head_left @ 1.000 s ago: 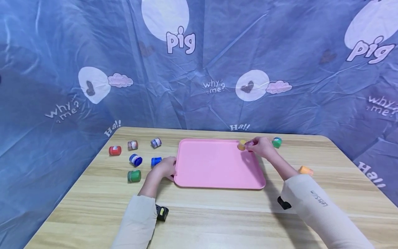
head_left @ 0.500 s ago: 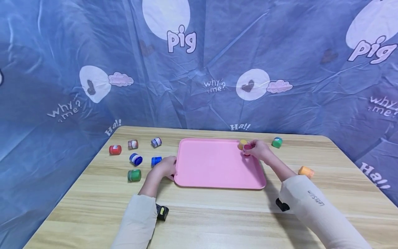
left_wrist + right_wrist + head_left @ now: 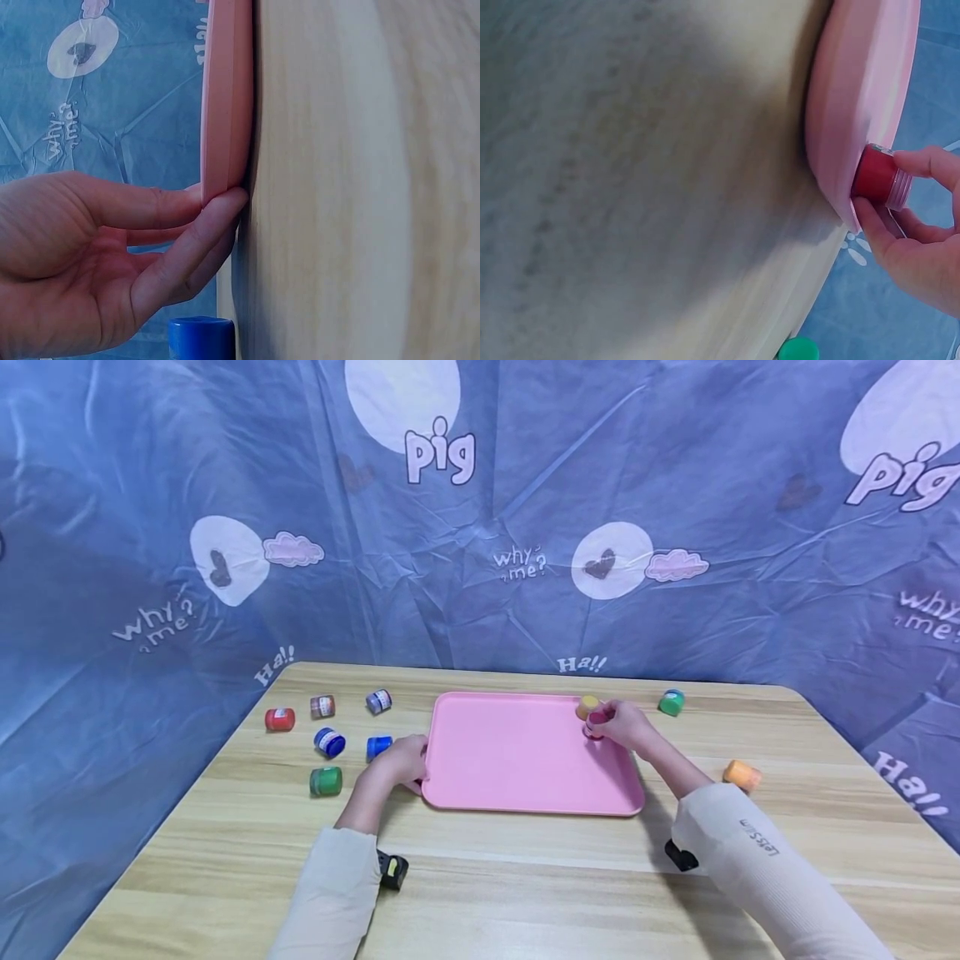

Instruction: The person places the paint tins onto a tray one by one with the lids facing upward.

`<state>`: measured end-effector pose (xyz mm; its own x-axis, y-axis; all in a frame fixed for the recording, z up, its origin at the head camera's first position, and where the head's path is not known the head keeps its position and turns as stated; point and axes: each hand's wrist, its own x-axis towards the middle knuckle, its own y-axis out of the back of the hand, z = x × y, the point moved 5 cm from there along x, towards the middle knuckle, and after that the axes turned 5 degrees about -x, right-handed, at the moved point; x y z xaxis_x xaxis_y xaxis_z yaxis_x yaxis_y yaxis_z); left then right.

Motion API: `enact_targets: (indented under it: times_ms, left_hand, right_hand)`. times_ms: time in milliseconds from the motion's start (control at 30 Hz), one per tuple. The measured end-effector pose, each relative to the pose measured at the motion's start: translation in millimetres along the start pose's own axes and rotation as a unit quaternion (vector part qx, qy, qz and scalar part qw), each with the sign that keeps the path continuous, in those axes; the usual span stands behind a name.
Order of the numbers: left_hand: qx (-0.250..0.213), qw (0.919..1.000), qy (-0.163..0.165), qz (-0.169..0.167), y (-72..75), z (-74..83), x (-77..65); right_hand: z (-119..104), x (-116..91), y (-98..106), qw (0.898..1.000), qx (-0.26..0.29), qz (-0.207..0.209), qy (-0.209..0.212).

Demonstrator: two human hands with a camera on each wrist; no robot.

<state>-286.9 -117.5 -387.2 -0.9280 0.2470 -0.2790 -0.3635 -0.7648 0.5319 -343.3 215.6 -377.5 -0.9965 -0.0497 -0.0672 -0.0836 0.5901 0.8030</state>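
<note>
blue jar (image 3: 378, 747): unmoved, near left hand | left hand (image 3: 405, 760): still pinching tray (image 3: 517, 752) by its left side | yellow jar (image 3: 587, 707): unmoved in tray's far right corner | red jar (image 3: 595, 726): inside tray's right edge, now nearer the person than a second ago, just in front of yellow jar | right hand (image 3: 628, 725): fingers still holding red jar

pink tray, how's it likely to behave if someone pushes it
The pink tray looks stiff: its rim shows no bend where the left hand pinches it. Being wide and low, it would probably slide rather than tip. The yellow jar on it might shift.
</note>
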Motion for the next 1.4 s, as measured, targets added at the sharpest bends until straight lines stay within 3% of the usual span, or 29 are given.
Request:
enact_targets:
  times_ms: [233,400,700,967,1200,1400]
  left_hand:
    - [0.003,1.0,0.003,-0.001,-0.9,1.3,0.3]
    - [0.003,1.0,0.006,-0.002,-1.3,2.5,0.1]
    - [-0.007,0.9998,0.014,-0.008,-1.8,2.2,-2.2]
    - [-0.015,0.9997,0.016,-0.006,0.1,1.0,-3.9]
    - [-0.017,0.9998,0.013,-0.006,1.0,-0.5,-3.5]
    - [-0.017,0.9997,0.012,-0.009,-0.2,0.9,-3.6]
  right_hand:
    - [2,-1,0,1.0,-0.003,0.002,-0.002]
    - [-3,-7,10,1.0,-0.019,0.001,0.019]
    - [-2,-29,63,0.996,-0.017,0.023,0.09]
    - [34,-57,97,0.991,-0.088,0.034,0.09]
    - [65,-79,104,0.972,-0.195,0.069,0.113]
    - [80,-94,101,0.951,-0.283,0.084,0.087]
